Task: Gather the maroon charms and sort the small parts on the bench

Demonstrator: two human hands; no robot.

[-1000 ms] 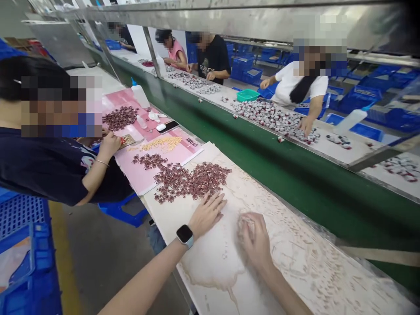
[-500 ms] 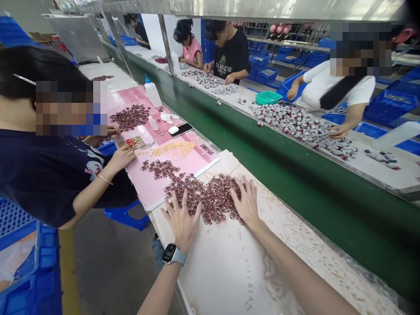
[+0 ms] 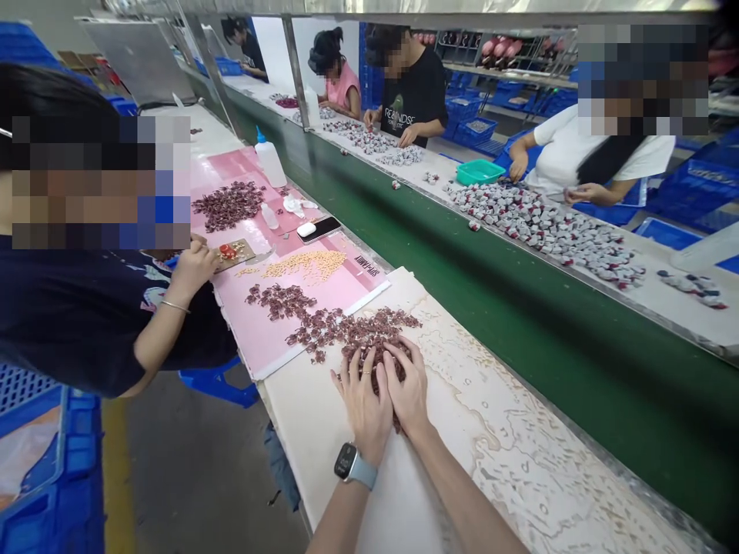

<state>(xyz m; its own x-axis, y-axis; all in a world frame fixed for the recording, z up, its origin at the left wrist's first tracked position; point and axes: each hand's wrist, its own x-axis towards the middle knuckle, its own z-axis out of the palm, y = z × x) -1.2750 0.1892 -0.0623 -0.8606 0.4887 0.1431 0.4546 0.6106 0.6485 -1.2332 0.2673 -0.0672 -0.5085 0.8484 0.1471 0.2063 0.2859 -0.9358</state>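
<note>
From the head camera: left hand, a wristwatch on its wrist, and right hand close together, touching at the fingers, both curled over and pressing into a heap of small maroon-and-white pieces on a pale stained work surface. More of the same pieces trailing off toward 10 o'clock onto a pink sheet, with a band of beige pellets farther along it. Toward 8 o'clock, a blue plastic crate lined with pale plastic sheeting; toward 1 o'clock, across the line, a teal tray, its contents hidden by its rim. Toward 10 o'clock, a co-worker's hand beside a small board bearing red pieces, then a phone, a white earbud case and a blue-capped squeeze bottle. Toward 2 o'clock, beyond a green conveyor belt, a long spread of silver-and-red pieces on the far bench. Near edge of the work surface close by at 8 o'clock; open stained surface running away toward 4 o'clock, with no objects between the hands and the belt's raised rim.
</note>
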